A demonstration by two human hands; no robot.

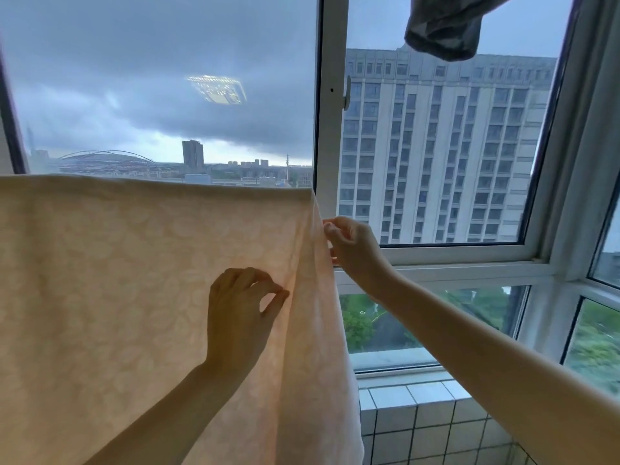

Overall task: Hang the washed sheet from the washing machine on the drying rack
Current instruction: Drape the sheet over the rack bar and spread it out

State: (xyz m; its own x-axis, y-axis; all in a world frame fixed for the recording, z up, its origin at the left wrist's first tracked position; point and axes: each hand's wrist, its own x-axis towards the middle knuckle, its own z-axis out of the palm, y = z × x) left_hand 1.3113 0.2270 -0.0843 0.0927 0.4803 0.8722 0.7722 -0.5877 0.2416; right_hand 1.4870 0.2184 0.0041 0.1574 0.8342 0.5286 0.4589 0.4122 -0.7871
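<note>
pinching a lengthwise crease of the sheet (134,280) between thumb and fingertips, the left hand (240,317) is nearest the person. the right hand (354,245), a little higher and farther out, nips the sheet's right edge with its fingertips. the sheet is draped over what must be the drying rack, hidden under the top fold, and hangs past the bottom of the view. the likely trouble is a sideways tug: pulling the edge out to flatten the creases could drag the damp cloth along and leave one side longer, so its weight slides it off. creases left bunched would dry slowly. beyond are a tiled wall (419,427), the window frame (323,95) and a dark garment (443,28) hanging above.
</note>
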